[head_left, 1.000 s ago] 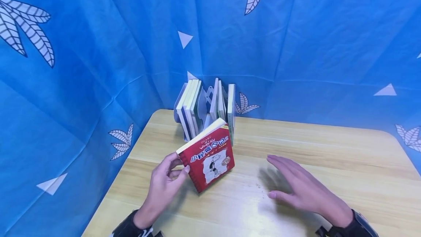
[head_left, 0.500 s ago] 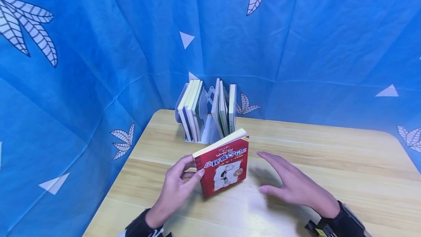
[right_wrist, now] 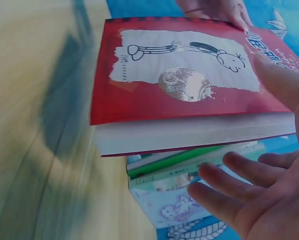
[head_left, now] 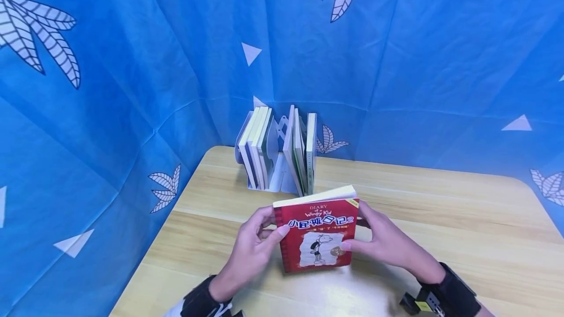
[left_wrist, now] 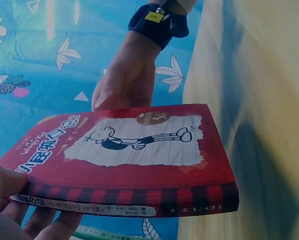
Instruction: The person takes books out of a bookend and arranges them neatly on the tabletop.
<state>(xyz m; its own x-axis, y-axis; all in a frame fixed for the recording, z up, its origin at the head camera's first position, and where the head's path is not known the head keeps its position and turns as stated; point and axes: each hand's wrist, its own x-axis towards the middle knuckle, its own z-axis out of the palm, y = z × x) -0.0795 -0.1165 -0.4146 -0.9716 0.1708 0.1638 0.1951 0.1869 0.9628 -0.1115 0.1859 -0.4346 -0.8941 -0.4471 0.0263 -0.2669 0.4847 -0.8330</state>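
A red paperback book (head_left: 323, 229) with a cartoon figure on its cover stands upright just over the table, its front facing me. My left hand (head_left: 251, 248) grips its spine side, thumb on the cover and fingers behind; the left wrist view shows the black-checked spine (left_wrist: 139, 197) beside that thumb. At the opposite edge is my right hand (head_left: 392, 238). Its thumb lies over the front cover, while its spread fingers (right_wrist: 229, 200) reach behind the book, with a gap from the back cover visible in the right wrist view.
Behind the book, a metal book stand (head_left: 277, 175) holds several upright books (head_left: 255, 148) on its left and more thin books (head_left: 299, 155) on its right. The wooden table (head_left: 440, 199) meets a blue leaf-patterned curtain (head_left: 308, 62) at the back and left.
My left hand has carried the red book right and towards me, turning its cover more squarely to face me. My right hand has moved left to the book's free edge.
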